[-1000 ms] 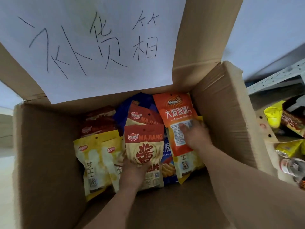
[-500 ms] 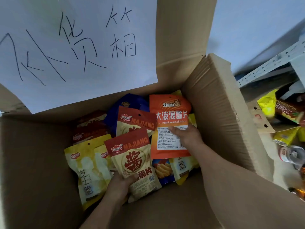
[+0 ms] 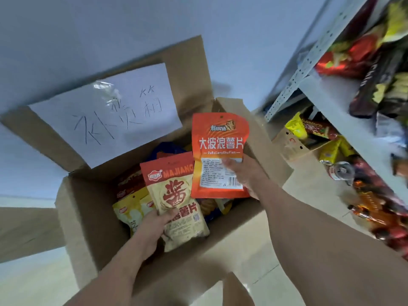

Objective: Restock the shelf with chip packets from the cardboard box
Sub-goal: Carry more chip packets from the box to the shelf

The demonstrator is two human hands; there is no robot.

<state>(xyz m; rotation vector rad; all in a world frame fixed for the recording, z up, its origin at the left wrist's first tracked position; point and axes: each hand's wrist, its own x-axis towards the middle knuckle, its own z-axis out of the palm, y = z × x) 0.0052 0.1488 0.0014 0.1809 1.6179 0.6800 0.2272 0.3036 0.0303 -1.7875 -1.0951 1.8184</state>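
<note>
Two chip packets are lifted above the open cardboard box (image 3: pixel 88 217), one in each hand. The left hand (image 3: pixel 152 230) grips the lower edge of a cream packet with a red top band (image 3: pixel 174 195), thumb across its front, and holds it upright over the middle of the box. The right hand (image 3: pixel 245 173) pinches an orange packet (image 3: pixel 217 151) by its lower right side, fingers over the white label, and holds it higher than the cream one — its top reaches above the box's far edge. The orange packet's left edge overlaps the cream packet's right side.

More packets lie in the box under the two: yellow packets (image 3: pixel 130 213) at the left, a dark red one (image 3: pixel 130 182) behind them, and a blue one (image 3: pixel 170 149) near the back wall. The rear flap stands up, and a white sheet of paper (image 3: pixel 114 115) with handwritten characters is taped to it.

At the right stands a grey metal shelf (image 3: pixel 326 102) — its boards carry mixed snack packets, blurred in the upper part. On the lower board sits a small open carton (image 3: pixel 291 144) with yellow packets in it, and beside it a can (image 3: pixel 337 171) and a heap of red and orange wrappers (image 3: pixel 375 208). The box stands on a pale floor (image 3: pixel 33 283).
</note>
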